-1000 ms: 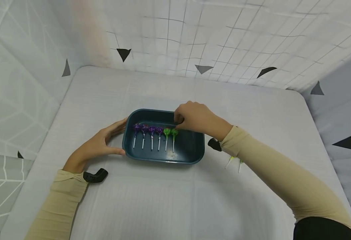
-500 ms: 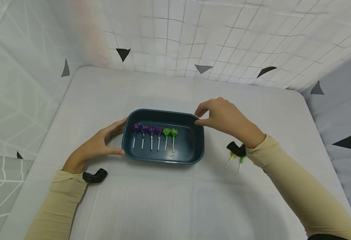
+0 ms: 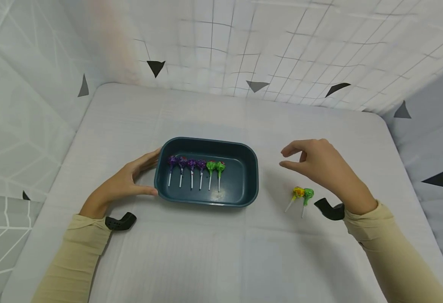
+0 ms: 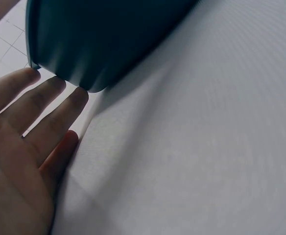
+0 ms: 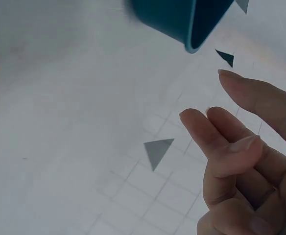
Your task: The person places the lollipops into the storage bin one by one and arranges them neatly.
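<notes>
A dark teal tray [image 3: 240,200] stands mid-table, holding a row of lollipops. Several purple lollipops [image 3: 192,166] lie at the left of that row, and two green lollipops [image 3: 210,167] follow on their right. My left hand [image 3: 126,181] rests at the tray's left end, its extended fingertips [image 4: 79,98] against the outer wall. Right of the tray, my right hand [image 3: 319,162] is above the table with thumb and fingers apart and nothing between them. Just below it, a yellow lollipop [image 3: 298,192] and a green lollipop [image 3: 308,194] lie side by side on the table.
A white cloth covers the table [image 3: 191,256]. Pale patterned curtains [image 3: 282,46] with dark triangles rise behind it and at both sides. A black wrist-worn piece [image 3: 120,221] sits below the left wrist, and a similar black piece [image 3: 329,209] below the right.
My right hand has moved from over the tray out to the right, uncovering the two lollipops on the table. The left hand and the tray have stayed in place.
</notes>
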